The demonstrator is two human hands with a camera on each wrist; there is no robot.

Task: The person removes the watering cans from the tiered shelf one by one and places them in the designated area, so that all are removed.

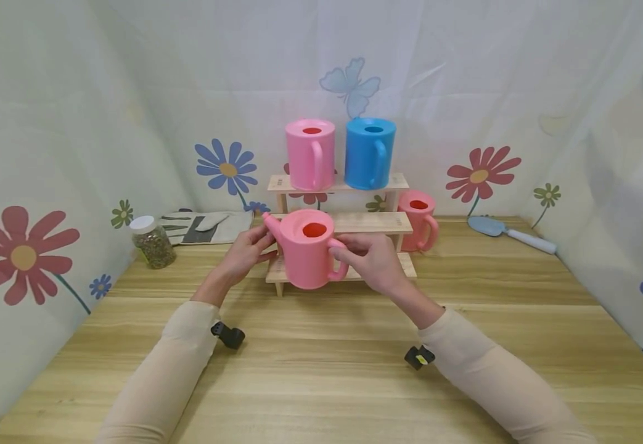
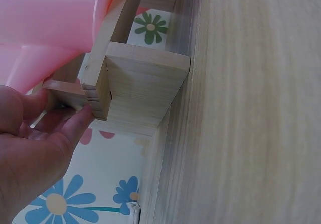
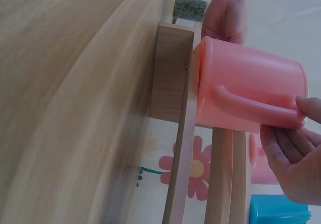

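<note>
A pink watering can point(image 1: 308, 259) with a red-rimmed hole in its top stands upright at the front of the lowest step of a wooden shelf stand point(image 1: 343, 223). My right hand point(image 1: 375, 262) pinches the upper part of its handle point(image 3: 258, 107) between thumb and fingers. On the other side, my left hand point(image 1: 246, 251) has its fingers loosely bent beside the spout point(image 1: 272, 226). In the left wrist view, those fingers point(image 2: 75, 126) are close to the shelf's end; whether they press the can is unclear.
Another pink can point(image 1: 301, 157) and a blue can point(image 1: 367, 160) stand on the top step. One more pink can point(image 1: 417, 209) is behind the stand's right side. A jar point(image 1: 157, 248) and gloves point(image 1: 227, 227) lie left, a trowel point(image 1: 512, 234) right.
</note>
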